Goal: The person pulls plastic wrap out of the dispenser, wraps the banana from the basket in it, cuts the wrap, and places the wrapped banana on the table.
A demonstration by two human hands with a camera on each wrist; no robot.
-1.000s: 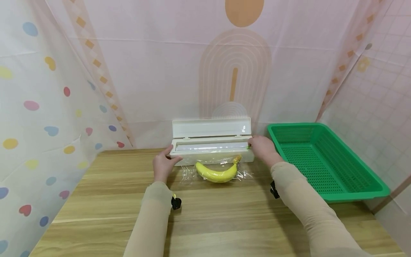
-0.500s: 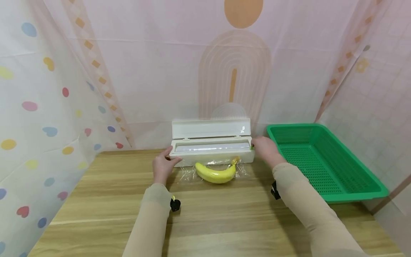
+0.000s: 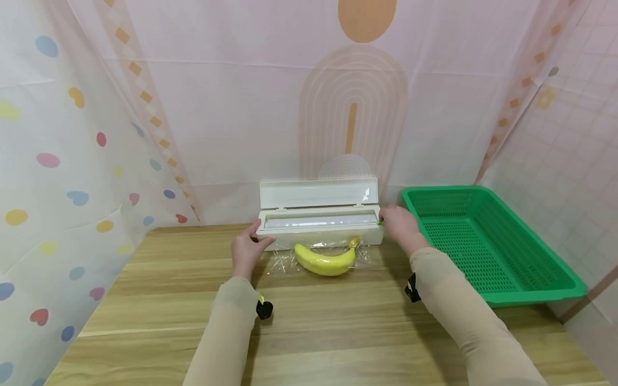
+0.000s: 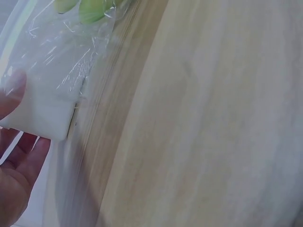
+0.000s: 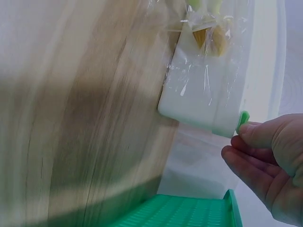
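Observation:
A long white cling film dispenser (image 3: pixel 321 237) lies at the back of the table with its lid (image 3: pixel 318 193) raised. My left hand (image 3: pixel 245 250) grips its left end, thumb on the front and fingers round the end wall (image 4: pixel 42 113). At the other end, my right hand (image 3: pixel 399 226) pinches a small green slide cutter (image 5: pixel 243 121) between thumb and forefinger. A yellow banana (image 3: pixel 325 264) lies right in front of the dispenser. Clear, wrinkled cling film (image 3: pixel 285 261) covers it and spreads out on both sides. In the right wrist view, its brown stem (image 5: pixel 217 40) shows through the film.
A green plastic basket (image 3: pixel 541 238) with a mesh floor stands at the right, close beside my right forearm. Behind the dispenser hangs a pink patterned curtain (image 3: pixel 241 123), and a dotted one (image 3: pixel 111 177) hangs at the left. The table (image 3: pixel 333 332) has a wood grain.
My right hand has slid a little to the right with the green slide cutter, reaching the dispenser's right end. The film's right side has drawn in slightly. My left hand stays put.

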